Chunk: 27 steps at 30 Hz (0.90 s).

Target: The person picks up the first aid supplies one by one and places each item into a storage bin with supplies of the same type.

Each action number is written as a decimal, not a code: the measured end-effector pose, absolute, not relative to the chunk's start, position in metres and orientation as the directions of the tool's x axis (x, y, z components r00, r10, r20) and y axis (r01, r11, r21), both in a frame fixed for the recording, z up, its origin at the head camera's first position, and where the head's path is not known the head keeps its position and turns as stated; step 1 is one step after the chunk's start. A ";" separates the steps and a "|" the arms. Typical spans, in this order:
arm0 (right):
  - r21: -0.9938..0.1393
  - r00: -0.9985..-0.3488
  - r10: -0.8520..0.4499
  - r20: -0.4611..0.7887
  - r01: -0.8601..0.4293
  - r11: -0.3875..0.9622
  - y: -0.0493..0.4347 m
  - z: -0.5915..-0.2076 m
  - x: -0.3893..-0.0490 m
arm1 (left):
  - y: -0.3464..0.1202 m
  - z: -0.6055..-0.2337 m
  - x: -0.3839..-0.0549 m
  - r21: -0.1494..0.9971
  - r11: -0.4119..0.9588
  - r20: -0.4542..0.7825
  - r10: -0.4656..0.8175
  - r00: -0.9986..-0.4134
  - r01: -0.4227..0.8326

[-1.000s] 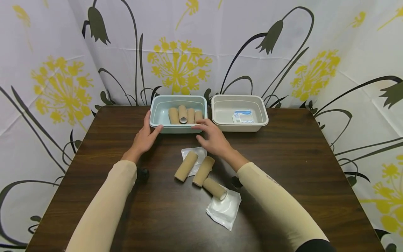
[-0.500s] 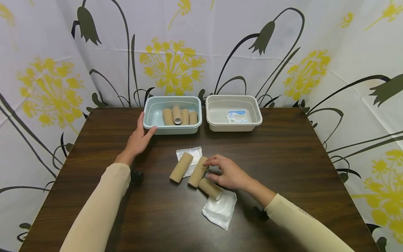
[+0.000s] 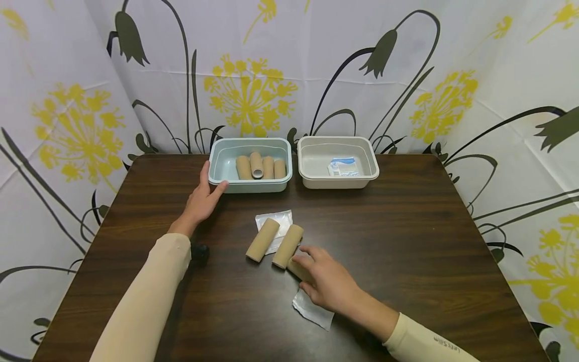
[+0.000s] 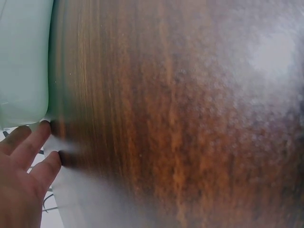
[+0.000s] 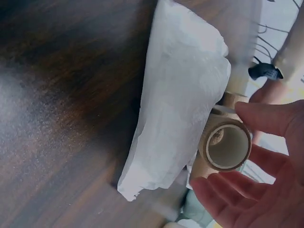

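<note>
- Floral curtains [image 3: 344, 27], white with yellow blooms and dark drooping bells, close in the back and both sides of a dark wood-grain table [image 3: 429, 261].
- Right hand [image 3: 332, 281], at the blue tub's near rim one second earlier and by the middle tube half a second ago, is now lower on the table, over the nearest cardboard tube [image 3: 299, 270].
- Its thumb and fingers curve round that tube – the right wrist view shows the tube's open end between them – though how firmly they press cannot be told.
- Left hand [image 3: 199, 203] stays at the near left corner of the blue tub [image 3: 255, 187], as in both earlier frames, its thumb spread wide from the fingers and nothing in its grasp.
- Four tubes [image 3: 256, 166] sit inside the blue tub, the same count as before; beside it a grey tub [image 3: 334, 184] holds a blue-and-white packet [image 3: 344, 167].
- Two more tubes lie on the near side of the blue tub: the left tube [image 3: 263, 240], across part of a white packet [image 3: 282, 221], and the middle tube [image 3: 287, 247], just beside the one under the right hand.
- Crumpled and pale, a second packet [image 3: 312, 312] lies on the tabletop – half covered by the right hand, where earlier it showed almost whole.
</note>
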State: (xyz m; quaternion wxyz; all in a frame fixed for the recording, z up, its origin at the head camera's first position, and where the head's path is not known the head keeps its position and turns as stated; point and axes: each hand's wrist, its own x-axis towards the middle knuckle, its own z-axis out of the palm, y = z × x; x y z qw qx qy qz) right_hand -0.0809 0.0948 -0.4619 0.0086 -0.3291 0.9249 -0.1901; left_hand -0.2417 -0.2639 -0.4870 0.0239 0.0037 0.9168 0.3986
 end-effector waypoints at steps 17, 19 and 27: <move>-0.179 -0.744 -0.644 0.176 -0.668 0.722 0.092 -0.461 -0.072 | -0.263 -0.488 -0.242 0.734 0.679 -0.036 0.022 -0.999 -0.012; -0.167 -0.739 -0.646 0.191 -0.673 0.720 0.092 -0.461 -0.072 | -0.263 -0.487 -0.242 0.733 0.680 -0.034 0.024 -0.999 -0.008; -0.215 -0.751 -0.640 0.161 -0.660 0.720 0.097 -0.455 -0.076 | -0.262 -0.486 -0.240 0.733 0.680 -0.035 0.024 -0.999 -0.010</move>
